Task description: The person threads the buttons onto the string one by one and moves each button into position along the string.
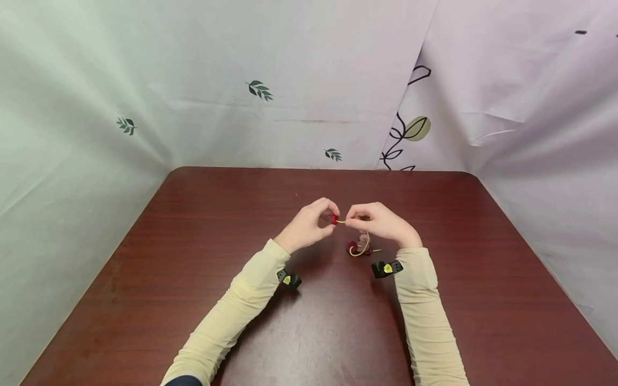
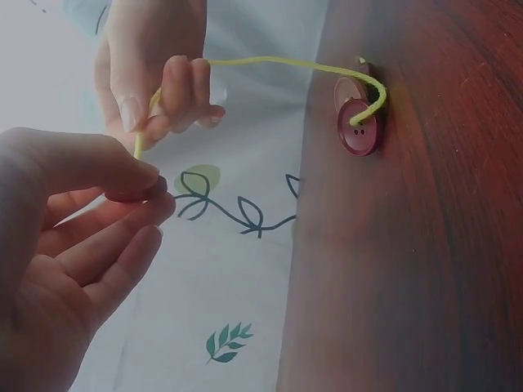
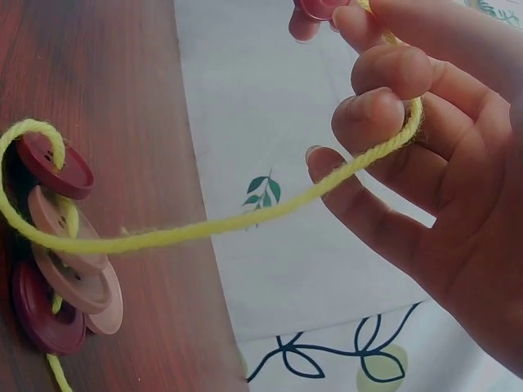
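Between thumb and fingertips my left hand (image 1: 309,224) pinches a red button (image 1: 334,219), held up over the table. My right hand (image 1: 381,221) pinches a yellow cord (image 3: 245,219) close to its end, right at that button. In the left wrist view the cord's end meets the top face of the held button (image 2: 136,193). From the right hand the cord loops down to several strung buttons on the table: a dark red button (image 3: 51,306), pink buttons (image 3: 73,273) and a red button (image 3: 55,166) with the cord through its holes.
The reddish-brown table (image 1: 193,225) has rounded far corners. A white curtain (image 1: 289,107) with leaf prints hangs behind it and along both sides. Black wrist cameras (image 1: 386,269) are strapped over the cream sleeves (image 1: 253,284).
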Available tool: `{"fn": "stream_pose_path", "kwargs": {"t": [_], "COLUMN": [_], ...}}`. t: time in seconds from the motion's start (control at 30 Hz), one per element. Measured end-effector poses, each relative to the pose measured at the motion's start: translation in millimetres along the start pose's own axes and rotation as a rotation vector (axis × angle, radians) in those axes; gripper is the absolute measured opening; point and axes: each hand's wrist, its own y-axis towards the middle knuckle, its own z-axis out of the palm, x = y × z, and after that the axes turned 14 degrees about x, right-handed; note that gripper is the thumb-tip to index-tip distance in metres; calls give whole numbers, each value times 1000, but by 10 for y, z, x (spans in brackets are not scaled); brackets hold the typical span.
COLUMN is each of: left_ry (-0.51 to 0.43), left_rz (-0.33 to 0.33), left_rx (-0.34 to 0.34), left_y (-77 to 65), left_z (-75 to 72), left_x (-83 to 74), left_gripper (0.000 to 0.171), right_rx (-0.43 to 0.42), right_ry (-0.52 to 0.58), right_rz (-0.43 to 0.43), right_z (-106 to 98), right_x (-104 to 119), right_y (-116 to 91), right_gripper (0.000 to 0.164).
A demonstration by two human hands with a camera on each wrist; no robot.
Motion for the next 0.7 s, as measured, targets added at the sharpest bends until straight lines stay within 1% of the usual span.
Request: {"fn": "stream_pose_path", "kwargs": {"t": [0.27, 0.7], "left_ry": [3, 5], "left_rz": [8, 6], "left_rx": [5, -5], "left_y": [-4, 0], "left_z": [-5, -13], "left_x": [-10, 2], "left_gripper": [24, 23], "right_rx": [10, 26], "right_ry": [25, 32], "right_rz": [-10, 10], "right_z": [6, 4], "right_x": [31, 9], "right_y": [5, 7], "right_gripper": [8, 7]}}
